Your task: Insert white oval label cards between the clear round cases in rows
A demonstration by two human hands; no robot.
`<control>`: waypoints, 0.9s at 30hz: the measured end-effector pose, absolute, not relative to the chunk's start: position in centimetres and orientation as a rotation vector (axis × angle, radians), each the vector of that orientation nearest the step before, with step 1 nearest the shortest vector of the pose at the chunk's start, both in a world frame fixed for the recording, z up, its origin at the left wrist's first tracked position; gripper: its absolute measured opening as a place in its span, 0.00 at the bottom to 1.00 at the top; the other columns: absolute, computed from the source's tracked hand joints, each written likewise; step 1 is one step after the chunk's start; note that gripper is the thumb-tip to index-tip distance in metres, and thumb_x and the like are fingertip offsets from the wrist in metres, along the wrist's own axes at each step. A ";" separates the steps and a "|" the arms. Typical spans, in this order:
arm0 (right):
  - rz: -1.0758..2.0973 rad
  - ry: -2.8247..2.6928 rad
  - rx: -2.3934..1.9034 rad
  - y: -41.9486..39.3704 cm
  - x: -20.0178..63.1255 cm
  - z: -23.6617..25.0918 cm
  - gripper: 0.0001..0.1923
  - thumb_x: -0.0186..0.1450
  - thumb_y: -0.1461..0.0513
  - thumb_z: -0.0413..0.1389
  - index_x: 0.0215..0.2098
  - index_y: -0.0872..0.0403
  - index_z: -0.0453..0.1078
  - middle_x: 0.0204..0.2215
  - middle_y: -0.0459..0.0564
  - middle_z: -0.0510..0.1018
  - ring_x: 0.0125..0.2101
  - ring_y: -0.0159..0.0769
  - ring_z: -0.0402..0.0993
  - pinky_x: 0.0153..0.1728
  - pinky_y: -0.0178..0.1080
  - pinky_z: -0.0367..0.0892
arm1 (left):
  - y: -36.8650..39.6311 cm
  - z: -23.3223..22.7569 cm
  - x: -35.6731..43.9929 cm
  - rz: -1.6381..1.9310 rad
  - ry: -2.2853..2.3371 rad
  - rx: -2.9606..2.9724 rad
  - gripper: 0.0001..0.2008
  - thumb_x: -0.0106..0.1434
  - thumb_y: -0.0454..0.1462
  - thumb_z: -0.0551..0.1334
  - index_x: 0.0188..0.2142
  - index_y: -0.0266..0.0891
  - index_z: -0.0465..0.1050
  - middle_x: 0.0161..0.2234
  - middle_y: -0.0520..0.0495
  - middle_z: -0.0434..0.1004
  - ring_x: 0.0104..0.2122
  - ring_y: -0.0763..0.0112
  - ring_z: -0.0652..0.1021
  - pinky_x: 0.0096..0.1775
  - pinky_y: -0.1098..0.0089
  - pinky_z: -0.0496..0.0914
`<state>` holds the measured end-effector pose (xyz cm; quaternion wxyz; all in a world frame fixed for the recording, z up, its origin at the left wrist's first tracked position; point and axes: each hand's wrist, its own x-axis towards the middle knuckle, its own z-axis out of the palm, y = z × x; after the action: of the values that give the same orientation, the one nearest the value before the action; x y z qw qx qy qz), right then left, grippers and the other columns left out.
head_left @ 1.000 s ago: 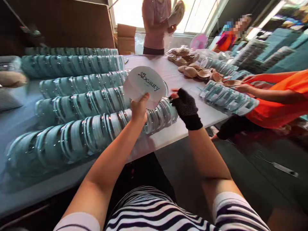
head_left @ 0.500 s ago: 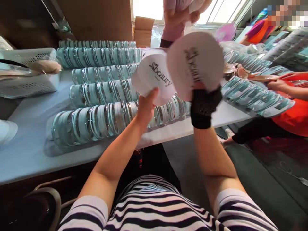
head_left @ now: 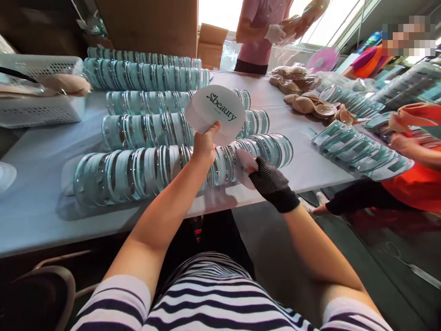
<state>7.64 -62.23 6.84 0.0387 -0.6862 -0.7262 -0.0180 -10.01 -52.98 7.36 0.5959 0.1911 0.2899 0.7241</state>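
Note:
My left hand [head_left: 206, 145] is bare and closed on a stack of round white cards [head_left: 215, 110] printed "Sbeauty", held up over the rows. My right hand [head_left: 272, 180], in a black fingerless glove, pinches a single white card [head_left: 245, 163]. That card dips into the nearest row of clear round containers [head_left: 161, 170], towards its right part. The containers stand on edge, packed side by side, with pale inserts showing in many. Part of the single card is hidden by my fingers and the row.
Further rows of containers [head_left: 144, 73] lie behind on the white table [head_left: 37, 193]. A white basket [head_left: 41, 112] stands at left. Beige cup-shaped pads [head_left: 305, 103] sit at right, beside a co-worker's container row [head_left: 361, 149]. Another person [head_left: 257, 34] stands across the table.
My right hand has come down from beside the card stack to the nearest row, carrying one card. My left hand has stayed nearly in place with the stack.

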 end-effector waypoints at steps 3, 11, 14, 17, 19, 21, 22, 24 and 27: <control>-0.032 -2.322 -2.014 -60.2 7.0 7.0 0.23 0.71 0.52 0.41 0.56 0.57 0.63 0.37 0.59 0.80 0.36 0.47 0.78 0.31 0.38 0.61 | -52.7 7.2 -10.1 1.686 0.684 0.432 0.22 0.54 0.30 0.70 0.49 0.42 0.77 0.47 0.46 0.82 0.55 0.60 0.76 0.58 0.57 0.68; 0.161 -2.178 -1.757 -60.7 9.1 5.5 0.11 0.68 0.58 0.46 0.37 0.54 0.68 0.33 0.52 0.80 0.32 0.37 0.76 0.33 0.36 0.63 | -52.4 6.9 -10.2 1.675 0.720 0.446 0.21 0.55 0.31 0.69 0.49 0.44 0.77 0.46 0.48 0.82 0.54 0.63 0.77 0.57 0.60 0.70; 0.225 -2.052 -1.703 -61.1 9.0 5.4 0.16 0.70 0.52 0.45 0.38 0.53 0.69 0.29 0.51 0.79 0.29 0.36 0.75 0.31 0.35 0.63 | -52.5 6.9 -10.4 1.671 0.704 0.474 0.23 0.53 0.32 0.71 0.50 0.44 0.76 0.48 0.47 0.81 0.55 0.62 0.76 0.57 0.60 0.70; 0.112 -2.064 -1.733 -61.2 8.9 5.4 0.14 0.68 0.53 0.48 0.37 0.53 0.69 0.28 0.50 0.79 0.28 0.37 0.75 0.29 0.35 0.61 | -52.6 6.8 -10.5 1.661 0.695 0.484 0.23 0.53 0.33 0.72 0.49 0.45 0.77 0.48 0.47 0.81 0.56 0.61 0.75 0.57 0.59 0.70; 0.060 -2.074 -1.764 -60.7 8.8 5.2 0.12 0.68 0.55 0.48 0.36 0.53 0.69 0.29 0.52 0.79 0.29 0.38 0.75 0.30 0.35 0.61 | -52.6 6.8 -10.5 1.666 0.690 0.491 0.21 0.54 0.32 0.71 0.48 0.44 0.77 0.48 0.48 0.81 0.56 0.61 0.75 0.56 0.59 0.70; 0.087 -2.077 -1.811 -59.8 8.5 4.7 0.11 0.67 0.57 0.48 0.36 0.54 0.69 0.30 0.53 0.79 0.30 0.38 0.76 0.30 0.35 0.61 | -52.5 6.7 -10.4 1.665 0.694 0.493 0.20 0.55 0.31 0.70 0.48 0.44 0.77 0.46 0.48 0.82 0.56 0.61 0.75 0.56 0.59 0.70; 0.105 -2.092 -1.842 -59.4 8.2 4.4 0.10 0.66 0.58 0.49 0.37 0.55 0.69 0.30 0.54 0.79 0.30 0.38 0.76 0.30 0.35 0.61 | -52.5 6.8 -10.4 1.661 0.701 0.492 0.20 0.55 0.31 0.70 0.48 0.44 0.77 0.46 0.48 0.82 0.56 0.62 0.75 0.56 0.60 0.70; 0.077 -2.163 -1.901 -59.0 7.5 3.9 0.11 0.67 0.60 0.48 0.41 0.56 0.70 0.32 0.56 0.80 0.31 0.40 0.76 0.30 0.36 0.61 | -52.5 6.8 -10.3 1.651 0.717 0.487 0.20 0.56 0.30 0.69 0.49 0.44 0.77 0.46 0.49 0.82 0.55 0.62 0.76 0.56 0.60 0.70; -0.084 -2.342 -1.943 -59.3 6.5 3.7 0.15 0.70 0.61 0.44 0.44 0.56 0.71 0.33 0.59 0.81 0.33 0.43 0.77 0.30 0.37 0.58 | -52.5 6.9 -10.3 1.647 0.719 0.483 0.23 0.56 0.30 0.69 0.52 0.46 0.76 0.48 0.49 0.81 0.56 0.61 0.75 0.57 0.59 0.70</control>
<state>6.52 -59.27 3.71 0.0488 -0.6375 -0.7684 -0.0277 -10.27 -52.51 6.90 0.5975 0.2081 0.3099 0.7096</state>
